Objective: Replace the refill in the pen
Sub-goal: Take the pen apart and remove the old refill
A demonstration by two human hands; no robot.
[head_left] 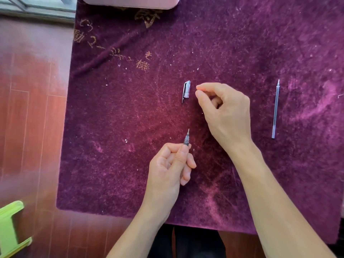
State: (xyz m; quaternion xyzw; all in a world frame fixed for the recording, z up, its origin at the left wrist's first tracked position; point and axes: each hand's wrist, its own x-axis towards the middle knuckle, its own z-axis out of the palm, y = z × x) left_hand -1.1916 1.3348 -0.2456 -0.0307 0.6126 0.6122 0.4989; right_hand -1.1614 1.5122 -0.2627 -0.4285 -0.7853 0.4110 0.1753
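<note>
We see the left hand (168,164) closed around the pen (186,139) near the middle of the purple cloth (130,118), fingers curled and the thumb pressed along the barrel. Only the grey grip section and the metal tip show above the fist, pointing toward the far side. The right hand (226,110) hovers farther away and a little to the right, its thumb and forefinger drawn together in a pinch with nothing that we can make out between them; the other fingers are folded into the palm. Just left of those fingertips the pen cap (186,90) lies on the cloth, clip side to the left, apart from the hand. Well off to the right lies the refill (275,108), a slim clear tube with its tip at the far end, untouched by either hand. The cloth covers a reddish wooden floor (33,108); a green object (11,228) sits at the near left corner and a pale pink object (130,1) at the far edge
</note>
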